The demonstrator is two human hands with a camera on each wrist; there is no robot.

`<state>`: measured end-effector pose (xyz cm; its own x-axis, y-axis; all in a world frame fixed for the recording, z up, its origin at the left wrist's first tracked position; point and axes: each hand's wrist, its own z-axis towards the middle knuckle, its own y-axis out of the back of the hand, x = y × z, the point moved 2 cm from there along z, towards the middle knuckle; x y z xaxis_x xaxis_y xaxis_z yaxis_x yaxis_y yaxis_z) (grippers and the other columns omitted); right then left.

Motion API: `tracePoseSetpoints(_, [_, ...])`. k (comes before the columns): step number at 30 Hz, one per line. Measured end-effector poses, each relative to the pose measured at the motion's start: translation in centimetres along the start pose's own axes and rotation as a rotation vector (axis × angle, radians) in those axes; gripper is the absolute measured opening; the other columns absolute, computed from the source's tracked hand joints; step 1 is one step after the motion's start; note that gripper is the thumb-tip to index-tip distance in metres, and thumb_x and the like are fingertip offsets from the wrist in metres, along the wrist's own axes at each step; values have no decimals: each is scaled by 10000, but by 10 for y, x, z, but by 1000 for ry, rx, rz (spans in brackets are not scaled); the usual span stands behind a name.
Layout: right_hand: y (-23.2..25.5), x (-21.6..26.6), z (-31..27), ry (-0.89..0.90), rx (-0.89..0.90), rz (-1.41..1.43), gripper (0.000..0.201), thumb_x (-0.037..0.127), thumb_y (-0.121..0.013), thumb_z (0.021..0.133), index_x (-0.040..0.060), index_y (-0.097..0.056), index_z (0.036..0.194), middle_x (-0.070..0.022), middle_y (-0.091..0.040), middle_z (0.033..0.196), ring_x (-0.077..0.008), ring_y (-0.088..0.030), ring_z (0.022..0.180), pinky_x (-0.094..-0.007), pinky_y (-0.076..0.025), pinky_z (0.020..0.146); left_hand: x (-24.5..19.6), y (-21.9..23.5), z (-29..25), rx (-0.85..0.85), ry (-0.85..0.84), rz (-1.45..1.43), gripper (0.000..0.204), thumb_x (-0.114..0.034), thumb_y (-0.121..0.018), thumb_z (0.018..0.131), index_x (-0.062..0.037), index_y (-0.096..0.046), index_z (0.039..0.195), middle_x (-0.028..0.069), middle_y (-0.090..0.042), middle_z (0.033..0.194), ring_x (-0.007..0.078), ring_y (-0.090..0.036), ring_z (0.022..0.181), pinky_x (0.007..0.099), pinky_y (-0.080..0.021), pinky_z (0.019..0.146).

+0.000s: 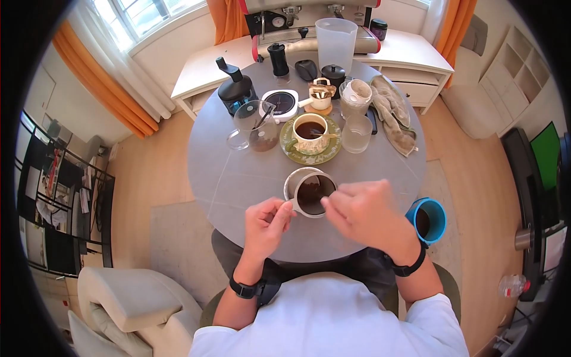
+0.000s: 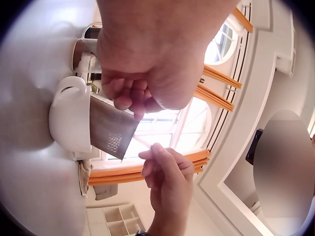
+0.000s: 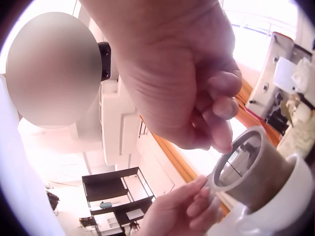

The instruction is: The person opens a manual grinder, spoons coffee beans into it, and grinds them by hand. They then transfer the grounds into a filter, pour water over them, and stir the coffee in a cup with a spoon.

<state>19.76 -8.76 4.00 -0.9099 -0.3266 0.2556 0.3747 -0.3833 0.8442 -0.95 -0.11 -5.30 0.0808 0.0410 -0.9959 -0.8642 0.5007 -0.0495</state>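
A grey metal tea infuser (image 2: 112,129) with small perforations stands tilted in a white cup (image 2: 69,120) near the table's front edge. Dark stuff shows inside it in the head view. My left hand (image 1: 266,226) pinches the infuser at its near-left rim, with thumb against bent fingers. Over the right side of the rim, my right hand (image 1: 369,213) has its fingers curled together. In the left wrist view, these fingers pinch a thin pale stick (image 2: 141,141) that slants toward the infuser's mouth; its far end is hidden.
Beyond the cup, a patterned teacup (image 1: 310,143) of dark drink sits on a green saucer (image 1: 291,156). Around it stand a glass jug (image 1: 256,128), a water glass (image 1: 357,135), a small scale (image 1: 279,106) and a cloth (image 1: 392,113). A blue cup (image 1: 437,223) is beside the right wrist.
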Motion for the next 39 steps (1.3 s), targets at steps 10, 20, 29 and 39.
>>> tracePoseSetpoints(10, [2, -6, 2, -98, -41, -128, 268, 209, -717, 905, 88, -655, 675, -75, -634, 637, -282, -670, 586, -416, -518, 527, 2, -1, 1, 7, 13, -31, 282, -168, -657, 1083, 5, -728, 871, -26, -614, 659, 32, -525, 588, 221, -379, 530])
tracePoseSetpoints(20, [2, -5, 2, -116, -68, -150, 246, 194, -725, 874, 89, -638, 670, -70, -634, 636, -285, -659, 582, -411, -513, 531, 1, 2, 2, 21, 19, -3, 273, -160, -669, 1077, 15, -727, 875, 13, -656, 690, 66, -564, 578, 228, -412, 536])
tracePoseSetpoints(29, [4, -3, 6, -143, -43, -185, 252, 189, -724, 896, 83, -632, 685, -71, -631, 649, -292, -662, 595, -417, -502, 522, -3, 1, 2, 7, 12, -16, 284, -160, -657, 1079, 4, -727, 857, -17, -628, 666, 41, -537, 582, 227, -395, 537])
tracePoseSetpoints(39, [5, 4, 2, -97, 49, -71, 286, 154, -760, 867, 56, -617, 640, -101, -607, 617, -317, -632, 569, -431, -471, 516, -3, -4, 0, 21, 21, -9, 285, -157, -651, 1081, 10, -738, 868, -16, -635, 678, 44, -540, 585, 227, -404, 538])
